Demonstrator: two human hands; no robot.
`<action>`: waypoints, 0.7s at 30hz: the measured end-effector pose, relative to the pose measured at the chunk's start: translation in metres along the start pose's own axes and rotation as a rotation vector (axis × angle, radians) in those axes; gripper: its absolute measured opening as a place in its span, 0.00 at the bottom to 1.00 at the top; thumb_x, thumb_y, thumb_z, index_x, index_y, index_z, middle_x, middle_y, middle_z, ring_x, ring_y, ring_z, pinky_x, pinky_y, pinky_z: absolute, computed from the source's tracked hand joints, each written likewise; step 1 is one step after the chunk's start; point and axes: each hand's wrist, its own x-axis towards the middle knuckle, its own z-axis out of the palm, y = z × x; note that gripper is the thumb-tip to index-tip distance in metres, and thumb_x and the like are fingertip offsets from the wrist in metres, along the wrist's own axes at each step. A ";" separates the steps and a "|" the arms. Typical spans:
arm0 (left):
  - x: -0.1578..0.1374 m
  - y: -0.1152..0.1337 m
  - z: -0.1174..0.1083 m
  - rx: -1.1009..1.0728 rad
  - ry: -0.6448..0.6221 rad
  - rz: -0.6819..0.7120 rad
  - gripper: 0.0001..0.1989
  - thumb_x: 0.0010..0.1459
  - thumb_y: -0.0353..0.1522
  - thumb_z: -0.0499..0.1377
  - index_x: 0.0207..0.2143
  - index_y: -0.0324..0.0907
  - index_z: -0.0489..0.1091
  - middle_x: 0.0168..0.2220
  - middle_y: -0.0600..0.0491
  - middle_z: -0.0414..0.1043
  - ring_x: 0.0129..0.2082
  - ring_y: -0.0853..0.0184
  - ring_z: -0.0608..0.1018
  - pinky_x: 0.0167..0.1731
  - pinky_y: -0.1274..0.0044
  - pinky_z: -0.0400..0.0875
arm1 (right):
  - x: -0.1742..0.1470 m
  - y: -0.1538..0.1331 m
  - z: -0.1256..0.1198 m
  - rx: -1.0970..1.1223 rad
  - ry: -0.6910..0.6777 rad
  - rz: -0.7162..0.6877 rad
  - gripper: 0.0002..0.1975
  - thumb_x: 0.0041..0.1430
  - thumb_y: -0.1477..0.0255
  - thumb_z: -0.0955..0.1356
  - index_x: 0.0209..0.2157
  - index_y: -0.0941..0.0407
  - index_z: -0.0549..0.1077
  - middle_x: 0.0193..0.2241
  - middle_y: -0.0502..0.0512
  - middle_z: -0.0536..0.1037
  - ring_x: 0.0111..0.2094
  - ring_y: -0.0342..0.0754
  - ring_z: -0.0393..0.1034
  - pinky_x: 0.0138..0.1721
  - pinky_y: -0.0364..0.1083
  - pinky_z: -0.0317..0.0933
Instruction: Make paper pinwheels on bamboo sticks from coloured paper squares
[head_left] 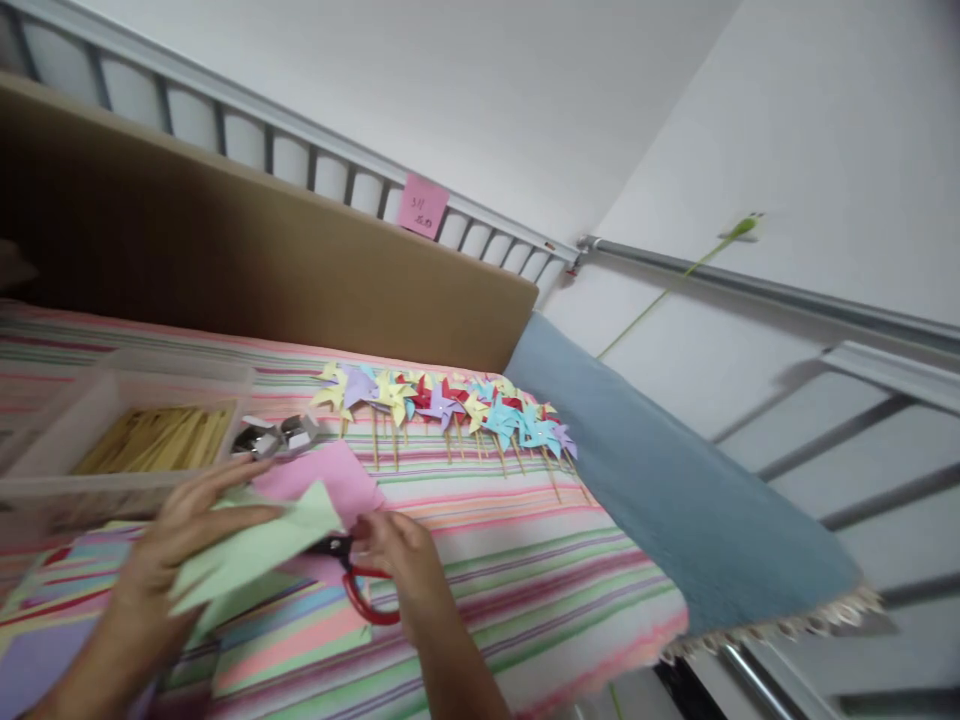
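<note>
Light green paper (255,550) is gripped between the thumb and fingers of my left hand (176,540), at the lower left. My right hand (397,560) holds red-handled scissors (367,595), whose dark blades reach the paper's right edge and are partly hidden by it. Beneath them lies a pink sheet (330,475). More coloured paper (300,635) is spread under and beside my hands, in stripes of blue, orange and green. A purple sheet (45,655) lies at the lower left, partly covered by my left arm.
A clear plastic box (180,370) holds many thin wooden sticks (157,438). Small shiny metal-looking containers (277,435) stand beside it. Several paper pinwheels (442,400) on sticks lie farther back on the striped cloth (510,560). A brown board (300,260) borders the back.
</note>
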 end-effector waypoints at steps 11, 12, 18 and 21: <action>-0.010 0.008 0.027 0.080 0.090 0.125 0.15 0.57 0.31 0.53 0.43 0.58 0.73 0.57 0.55 0.62 0.60 0.56 0.57 0.56 0.60 0.50 | 0.008 -0.025 0.041 0.575 -0.161 0.180 0.15 0.39 0.69 0.74 0.31 0.61 0.75 0.23 0.55 0.79 0.26 0.50 0.73 0.32 0.47 0.66; -0.010 0.008 0.030 -0.013 0.116 -0.003 0.16 0.55 0.32 0.56 0.45 0.56 0.71 0.58 0.54 0.60 0.59 0.56 0.58 0.56 0.61 0.51 | 0.008 -0.024 0.041 0.573 -0.141 0.166 0.14 0.40 0.70 0.74 0.31 0.61 0.75 0.23 0.55 0.79 0.26 0.50 0.73 0.32 0.47 0.66; -0.002 0.007 0.040 -0.914 0.053 -0.907 0.26 0.48 0.37 0.63 0.50 0.43 0.67 0.46 0.46 0.74 0.42 0.57 0.76 0.37 0.71 0.71 | 0.013 -0.017 0.031 0.603 -0.072 0.147 0.15 0.42 0.69 0.73 0.34 0.61 0.75 0.24 0.55 0.79 0.26 0.51 0.74 0.31 0.47 0.66; 0.001 0.013 0.036 -1.065 -0.019 -1.053 0.20 0.50 0.42 0.60 0.42 0.38 0.73 0.35 0.45 0.78 0.34 0.58 0.78 0.31 0.73 0.72 | 0.015 -0.014 0.029 0.594 -0.049 0.150 0.13 0.43 0.69 0.73 0.32 0.61 0.75 0.23 0.55 0.79 0.27 0.50 0.74 0.31 0.47 0.66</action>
